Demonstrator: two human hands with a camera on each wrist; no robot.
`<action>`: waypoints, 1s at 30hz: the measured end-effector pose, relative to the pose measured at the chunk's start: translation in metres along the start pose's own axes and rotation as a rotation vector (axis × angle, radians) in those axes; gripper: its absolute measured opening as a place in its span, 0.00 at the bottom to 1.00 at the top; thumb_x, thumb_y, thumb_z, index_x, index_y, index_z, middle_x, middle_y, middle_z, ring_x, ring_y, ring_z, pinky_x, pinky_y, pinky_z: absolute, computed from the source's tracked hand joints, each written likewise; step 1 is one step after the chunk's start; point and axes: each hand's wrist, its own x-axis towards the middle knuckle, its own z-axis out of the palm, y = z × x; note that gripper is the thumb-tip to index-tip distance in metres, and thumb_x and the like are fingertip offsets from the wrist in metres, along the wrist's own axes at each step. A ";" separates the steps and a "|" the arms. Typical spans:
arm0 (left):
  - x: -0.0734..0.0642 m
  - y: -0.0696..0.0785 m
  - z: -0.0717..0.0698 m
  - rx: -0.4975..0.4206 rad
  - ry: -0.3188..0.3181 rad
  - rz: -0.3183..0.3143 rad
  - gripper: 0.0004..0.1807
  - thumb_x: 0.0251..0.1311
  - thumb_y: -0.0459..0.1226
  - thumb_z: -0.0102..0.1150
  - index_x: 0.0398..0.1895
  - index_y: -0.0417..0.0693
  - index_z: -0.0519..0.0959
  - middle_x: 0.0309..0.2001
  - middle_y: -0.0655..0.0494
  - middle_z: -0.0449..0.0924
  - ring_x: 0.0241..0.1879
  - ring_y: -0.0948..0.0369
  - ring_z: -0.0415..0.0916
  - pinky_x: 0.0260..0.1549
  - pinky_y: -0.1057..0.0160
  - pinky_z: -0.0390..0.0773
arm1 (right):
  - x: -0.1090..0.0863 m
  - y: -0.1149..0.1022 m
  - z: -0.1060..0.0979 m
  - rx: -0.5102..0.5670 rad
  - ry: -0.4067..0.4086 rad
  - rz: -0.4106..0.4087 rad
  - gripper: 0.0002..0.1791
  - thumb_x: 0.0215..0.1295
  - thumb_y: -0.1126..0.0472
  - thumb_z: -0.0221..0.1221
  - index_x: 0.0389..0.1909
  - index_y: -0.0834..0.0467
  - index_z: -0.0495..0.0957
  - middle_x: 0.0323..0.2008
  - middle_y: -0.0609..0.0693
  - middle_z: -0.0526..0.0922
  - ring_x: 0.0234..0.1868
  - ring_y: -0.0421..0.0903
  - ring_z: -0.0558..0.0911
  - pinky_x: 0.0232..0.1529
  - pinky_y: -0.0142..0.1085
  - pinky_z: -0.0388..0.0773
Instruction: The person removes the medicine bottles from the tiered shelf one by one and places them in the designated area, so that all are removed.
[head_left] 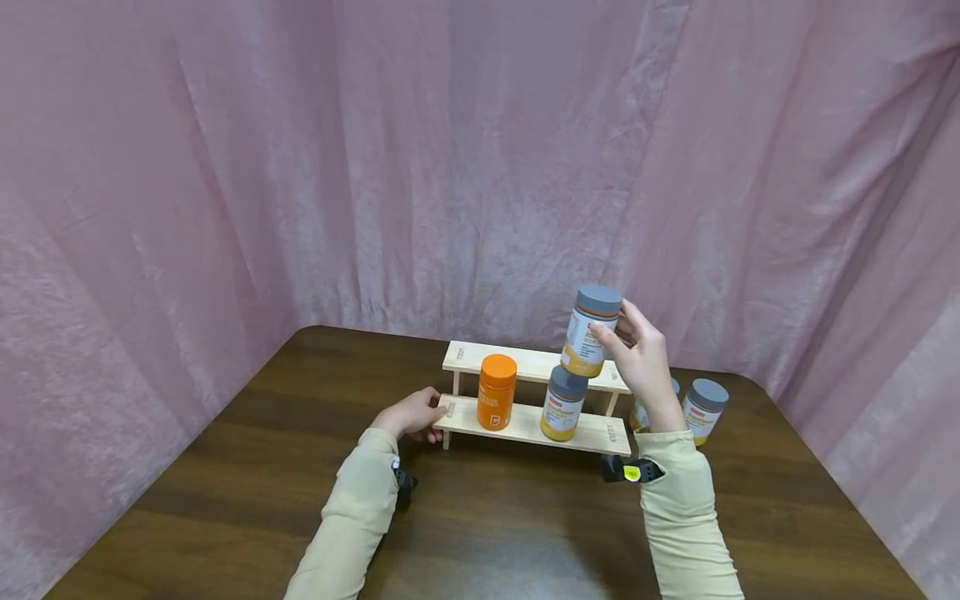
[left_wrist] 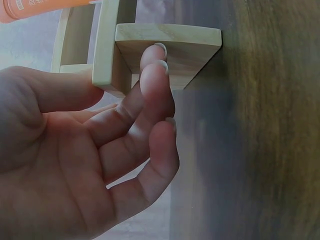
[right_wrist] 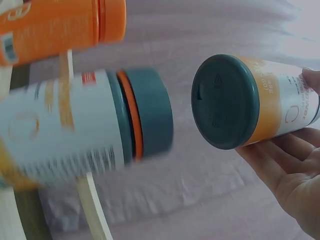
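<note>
My right hand (head_left: 639, 354) grips a supplement bottle (head_left: 592, 333) with a grey lid and a white and yellow label, a little tilted, above the two-tier wooden rack (head_left: 517, 424). In the right wrist view its dark base (right_wrist: 225, 102) shows, apart from the similar bottle (right_wrist: 65, 125) below. That second bottle (head_left: 562, 404) stands on the rack's lower board, and an orange bottle (head_left: 497, 392) stands to its left. My left hand (head_left: 411, 414) holds the left end of the lower board, thumb (left_wrist: 70, 92) at its edge and fingers curled beneath, by the wooden leg (left_wrist: 167, 32).
Right of the rack, two more grey-lidded bottles stand on the brown wooden table (head_left: 225, 467): one (head_left: 703, 410) in plain view, the other (head_left: 640, 415) partly behind my right hand. Pink curtains (head_left: 480, 167) hang behind and at both sides.
</note>
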 end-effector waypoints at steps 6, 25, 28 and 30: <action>-0.003 -0.001 0.000 -0.050 -0.004 -0.013 0.15 0.72 0.38 0.46 0.56 0.39 0.64 0.18 0.55 0.77 0.16 0.66 0.72 0.22 0.66 0.72 | -0.008 0.007 -0.021 -0.041 0.041 -0.009 0.28 0.68 0.58 0.58 0.66 0.60 0.68 0.50 0.66 0.82 0.44 0.26 0.80 0.47 0.17 0.73; 0.000 -0.002 -0.002 -0.110 -0.031 0.002 0.17 0.72 0.37 0.45 0.58 0.37 0.62 0.20 0.54 0.78 0.17 0.65 0.72 0.22 0.66 0.74 | -0.025 0.049 -0.062 -0.119 0.138 0.052 0.28 0.65 0.63 0.61 0.65 0.62 0.69 0.35 0.18 0.76 0.39 0.20 0.77 0.42 0.15 0.71; 0.002 -0.003 -0.003 -0.111 -0.022 -0.008 0.18 0.72 0.38 0.46 0.59 0.38 0.62 0.19 0.54 0.77 0.17 0.65 0.72 0.23 0.65 0.74 | -0.023 0.053 -0.064 -0.115 0.151 0.043 0.27 0.65 0.62 0.61 0.65 0.61 0.69 0.36 0.19 0.76 0.40 0.21 0.78 0.43 0.15 0.71; 0.003 -0.004 -0.004 -0.102 -0.027 -0.011 0.19 0.73 0.38 0.45 0.60 0.37 0.61 0.20 0.54 0.78 0.17 0.65 0.73 0.23 0.65 0.74 | -0.024 0.055 -0.066 -0.096 0.166 0.054 0.27 0.65 0.62 0.62 0.65 0.61 0.69 0.36 0.20 0.77 0.40 0.21 0.78 0.43 0.16 0.71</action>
